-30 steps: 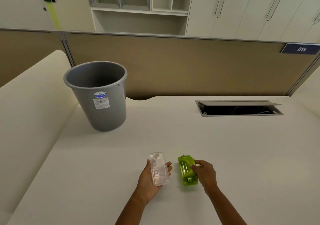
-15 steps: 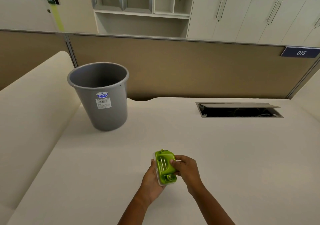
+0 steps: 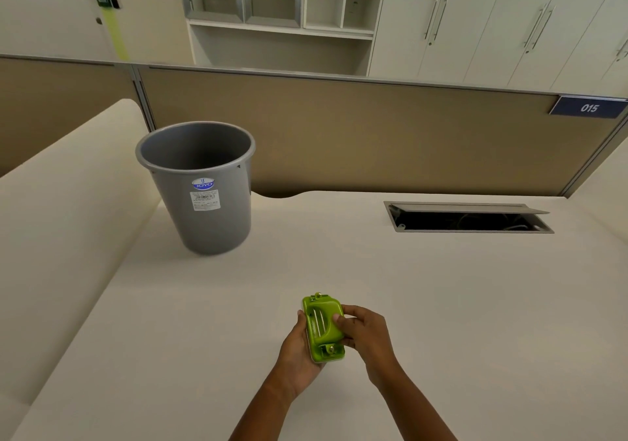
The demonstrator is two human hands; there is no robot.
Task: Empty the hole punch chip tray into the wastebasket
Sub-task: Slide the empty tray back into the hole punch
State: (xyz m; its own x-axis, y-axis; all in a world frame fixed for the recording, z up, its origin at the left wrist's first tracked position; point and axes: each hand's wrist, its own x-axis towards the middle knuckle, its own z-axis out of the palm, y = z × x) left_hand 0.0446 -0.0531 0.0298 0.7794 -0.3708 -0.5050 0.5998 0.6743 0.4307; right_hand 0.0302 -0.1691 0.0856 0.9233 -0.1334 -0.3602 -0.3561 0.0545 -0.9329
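A green hole punch (image 3: 323, 328) lies in my two hands above the near part of the desk, its underside toward me. My left hand (image 3: 296, 349) cups it from below and from the left; the clear chip tray is pressed under the punch, only a thin pale edge (image 3: 331, 360) showing. My right hand (image 3: 365, 333) grips the punch's right side with fingers and thumb. The grey wastebasket (image 3: 200, 186) stands upright on the desk at the far left, well away from my hands; its inside looks dark and I see nothing in it.
The cream desk (image 3: 441, 304) stretches to a tan partition wall (image 3: 373, 128). An open cable hatch (image 3: 469, 218) with a raised lid sits at the far right. A rounded cream ledge (image 3: 68, 203) runs along the left side.
A second ago my left hand held the clear tray apart from the punch lying on the desk. My right hand has lifted the punch and brought it onto the tray in my left hand.
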